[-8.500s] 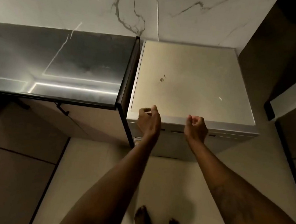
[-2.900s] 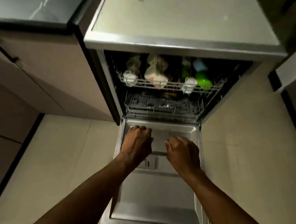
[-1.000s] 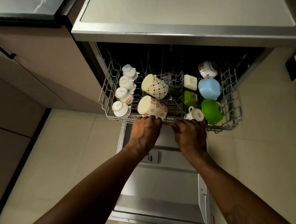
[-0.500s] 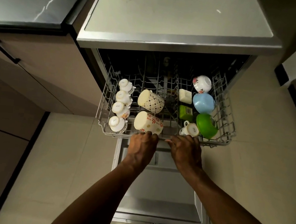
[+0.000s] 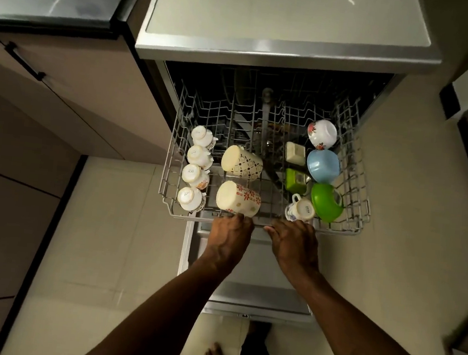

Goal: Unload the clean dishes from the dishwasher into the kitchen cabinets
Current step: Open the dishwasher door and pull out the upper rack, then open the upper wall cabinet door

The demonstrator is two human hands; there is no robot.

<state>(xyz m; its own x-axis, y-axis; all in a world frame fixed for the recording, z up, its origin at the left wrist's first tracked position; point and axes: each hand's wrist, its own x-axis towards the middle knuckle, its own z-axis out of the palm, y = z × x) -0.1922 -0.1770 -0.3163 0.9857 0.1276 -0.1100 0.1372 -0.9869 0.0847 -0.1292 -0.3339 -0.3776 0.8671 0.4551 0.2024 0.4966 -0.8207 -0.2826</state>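
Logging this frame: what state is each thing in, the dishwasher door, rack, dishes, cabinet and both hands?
Dishwasher door: open, folded down.
Upper rack: pulled out, loaded.
Small white cups: four, upside down, rack's left side.
Patterned mugs: two, lying tilted, mid-rack.
Blue bowl: inverted.
Green bowl: inverted, tilted.
Left hand: grips rack's front rail.
Right hand: grips rack's front rail.
Cabinet door: shut.

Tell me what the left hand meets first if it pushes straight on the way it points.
The left hand grips the rack by its front rail; just beyond lies the red-flowered mug, on its side: likely first contact, though depth is unclear.
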